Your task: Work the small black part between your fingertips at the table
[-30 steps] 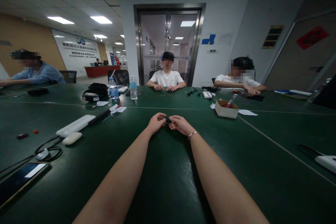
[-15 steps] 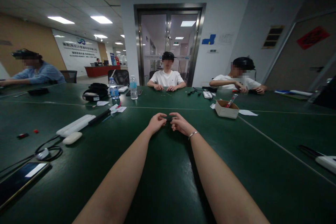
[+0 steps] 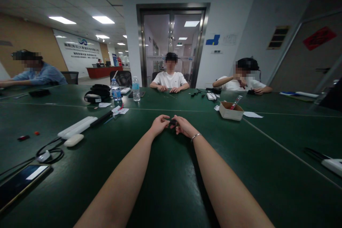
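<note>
Left hand (image 3: 159,125) and right hand (image 3: 184,125) meet over the green table (image 3: 171,174), left of the small box (image 3: 231,114), fingertips apparently pinching one small black piece (image 3: 173,122) from either side. Handling appears under way, the piece not yet set down; what is done or left on it is too small to tell. Far left of the box, an orange bit (image 3: 36,133) lies untouched.
</note>
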Motion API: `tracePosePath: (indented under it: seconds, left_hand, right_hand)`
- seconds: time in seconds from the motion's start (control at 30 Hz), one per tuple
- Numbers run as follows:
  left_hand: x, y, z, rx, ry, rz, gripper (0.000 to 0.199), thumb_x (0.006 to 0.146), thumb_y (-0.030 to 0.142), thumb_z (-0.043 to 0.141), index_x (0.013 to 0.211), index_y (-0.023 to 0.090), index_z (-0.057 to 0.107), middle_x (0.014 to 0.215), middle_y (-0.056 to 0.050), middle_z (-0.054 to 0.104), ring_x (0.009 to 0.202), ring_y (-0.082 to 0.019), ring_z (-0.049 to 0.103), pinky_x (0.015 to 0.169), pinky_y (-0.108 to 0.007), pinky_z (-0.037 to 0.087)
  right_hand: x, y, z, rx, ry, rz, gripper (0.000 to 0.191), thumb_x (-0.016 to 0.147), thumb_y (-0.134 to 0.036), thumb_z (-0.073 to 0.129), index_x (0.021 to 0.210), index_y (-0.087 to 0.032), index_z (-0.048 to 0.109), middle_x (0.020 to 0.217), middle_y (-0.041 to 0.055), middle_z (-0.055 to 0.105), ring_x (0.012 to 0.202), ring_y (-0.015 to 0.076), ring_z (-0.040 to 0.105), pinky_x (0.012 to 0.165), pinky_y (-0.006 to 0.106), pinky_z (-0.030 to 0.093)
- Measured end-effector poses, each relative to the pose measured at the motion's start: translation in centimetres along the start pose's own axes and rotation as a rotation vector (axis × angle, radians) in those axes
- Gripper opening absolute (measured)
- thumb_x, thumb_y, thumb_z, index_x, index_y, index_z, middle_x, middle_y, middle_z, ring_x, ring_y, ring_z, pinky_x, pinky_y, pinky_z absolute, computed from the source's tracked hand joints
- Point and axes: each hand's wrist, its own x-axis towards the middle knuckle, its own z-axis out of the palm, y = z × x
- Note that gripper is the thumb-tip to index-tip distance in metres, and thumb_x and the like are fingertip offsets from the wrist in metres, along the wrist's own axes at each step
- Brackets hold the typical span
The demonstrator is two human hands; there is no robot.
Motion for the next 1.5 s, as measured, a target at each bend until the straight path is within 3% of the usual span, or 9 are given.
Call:
tracePosePath:
  seconds: [0.07, 0.17, 0.33, 0.53, 0.7, 0.8, 0.93, 1.1, 1.5]
  left_hand:
    - [0.04, -0.05, 0.0, -0.007, 0.001, 0.0, 0.023, 0.074, 0.011, 0.058, 0.097, 0.012, 0.058, 0.071, -0.002, 0.058, 0.059, -0.008, 0.056, 0.06, -0.022, 0.048]
    - [0.14, -0.13, 0.06, -0.011, 0.01, -0.013, 0.023, 0.074, 0.01, 0.058, 0.096, 0.013, 0.058, 0.068, -0.001, 0.057, 0.056, -0.007, 0.054, 0.059, -0.022, 0.047]
    - [0.16, -0.1, 0.15, -0.005, 0.026, -0.011, 0.023, 0.073, 0.013, 0.061, 0.096, 0.013, 0.058, 0.066, 0.001, 0.056, 0.055, -0.007, 0.054, 0.057, -0.021, 0.046]
    - [0.03, 0.09, 0.19, -0.024, 0.028, -0.024, 0.021, 0.073, 0.011, 0.06, 0.094, 0.013, 0.059, 0.067, 0.0, 0.057, 0.055, -0.007, 0.054, 0.058, -0.021, 0.047]
    - [0.07, 0.01, 0.07, 0.005, 0.031, -0.004, 0.022, 0.074, 0.011, 0.058, 0.095, 0.013, 0.059, 0.066, 0.0, 0.057, 0.055, -0.008, 0.054, 0.057, -0.021, 0.046]
    - [0.12, -0.06, 0.03, -0.009, 0.032, -0.012, 0.021, 0.073, 0.011, 0.059, 0.094, 0.013, 0.059, 0.066, -0.001, 0.057, 0.055, -0.007, 0.054, 0.058, -0.021, 0.047]
    - [0.17, -0.13, -0.01, -0.031, 0.041, -0.015, 0.021, 0.073, 0.011, 0.059, 0.094, 0.013, 0.06, 0.068, -0.001, 0.057, 0.058, -0.008, 0.055, 0.06, -0.022, 0.048]
    - [0.26, -0.27, -0.01, 0.001, 0.042, -0.015, 0.021, 0.075, 0.014, 0.057, 0.096, 0.013, 0.058, 0.065, 0.0, 0.055, 0.055, -0.008, 0.053, 0.057, -0.021, 0.046]
    - [0.12, -0.88, 0.32, 0.149, -0.053, 0.04, 0.031, 0.084, 0.039, 0.04, 0.094, 0.015, 0.057, 0.059, 0.003, 0.049, 0.048, -0.008, 0.046, 0.046, -0.019, 0.038]
  right_hand:
    - [-0.03, 0.04, -0.02, 0.01, -0.007, -0.038, 0.017, 0.083, -0.02, 0.055, 0.097, -0.018, 0.045, 0.067, -0.0012, 0.056, 0.034, 0.0066, 0.047, 0.033, 0.02, 0.047]
    - [-0.07, 0.16, -0.14, 0.09, -0.008, -0.076, 0.037, 0.074, -0.009, 0.062, 0.102, -0.022, 0.041, 0.07, -0.0049, 0.054, 0.038, 0.0068, 0.051, 0.041, 0.024, 0.053]
    - [0.32, 0.42, -0.24, 0.084, -0.018, 0.004, 0.016, 0.087, -0.027, 0.054, 0.094, -0.016, 0.046, 0.063, -0.0012, 0.054, 0.038, 0.0086, 0.052, 0.042, 0.026, 0.054]
    - [0.11, 0.32, -0.16, 0.11, -0.023, -0.046, 0.029, 0.078, -0.007, 0.061, 0.099, -0.019, 0.046, 0.065, -0.0042, 0.054, 0.04, 0.0077, 0.053, 0.048, 0.028, 0.057]
    - [0.03, 0.17, 0.06, 0.1, -0.007, 0.005, 0.013, 0.091, -0.027, 0.048, 0.092, -0.014, 0.048, 0.06, 0.0002, 0.054, 0.04, 0.0091, 0.053, 0.045, 0.027, 0.056]
    - [-0.12, 0.11, 0.06, 0.08, -0.027, -0.019, 0.008, 0.087, -0.017, 0.053, 0.094, -0.014, 0.049, 0.062, -0.0007, 0.054, 0.04, 0.0079, 0.052, 0.045, 0.025, 0.055]
    - [-0.35, 0.03, -0.02, 0.155, -0.04, -0.076, 0.035, 0.077, -0.003, 0.061, 0.103, -0.02, 0.045, 0.077, -0.0026, 0.055, 0.045, 0.0069, 0.056, 0.054, 0.03, 0.058]
    - [-0.28, 0.03, 0.11, 0.097, -0.037, -0.005, 0.007, 0.09, -0.019, 0.049, 0.093, -0.013, 0.049, 0.061, 0.0005, 0.055, 0.043, 0.0098, 0.056, 0.05, 0.029, 0.057]
    - [-0.3, 0.33, -0.27, 0.171, -0.074, -0.014, 0.012, 0.085, -0.003, 0.05, 0.093, -0.01, 0.054, 0.062, 0.0036, 0.061, 0.049, 0.0102, 0.058, 0.055, 0.027, 0.057]
